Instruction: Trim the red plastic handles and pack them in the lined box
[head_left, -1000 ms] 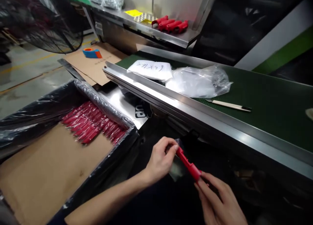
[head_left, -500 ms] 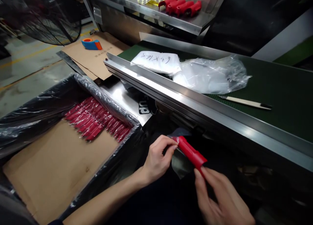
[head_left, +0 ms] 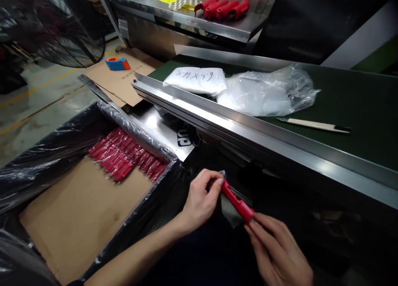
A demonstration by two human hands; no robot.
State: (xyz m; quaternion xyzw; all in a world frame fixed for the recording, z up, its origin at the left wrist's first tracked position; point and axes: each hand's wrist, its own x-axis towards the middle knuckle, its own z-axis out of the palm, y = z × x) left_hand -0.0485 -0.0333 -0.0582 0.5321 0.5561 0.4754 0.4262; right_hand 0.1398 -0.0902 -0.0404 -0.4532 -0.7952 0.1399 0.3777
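Observation:
Between my hands is a long red plastic part (head_left: 238, 201), slanting down to the right, with a notched side showing. My right hand (head_left: 278, 246) is closed on its lower end, thumb and fingers gripping it. At its upper end my left hand (head_left: 202, 195) pinches a thin clear plastic bag (head_left: 230, 211), whose film hangs beneath the red part. How far the part sits inside the bag I cannot tell. To the left, several red parts wrapped in clear plastic (head_left: 124, 155) lie in rows inside a box lined with black plastic (head_left: 139, 207).
A conveyor with a metal rail (head_left: 248, 136) crosses ahead. On its green belt lie a white packet with handwriting (head_left: 195, 79), clear bags (head_left: 267, 91) and a thin knife (head_left: 314, 124). Several red parts (head_left: 222, 8) rest on a shelf. A tape dispenser (head_left: 117, 63) sits on cardboard.
The red part has turned about its length, showing its notched side, and its upper end has come closer to my left fingers. My right hand has shifted slightly left.

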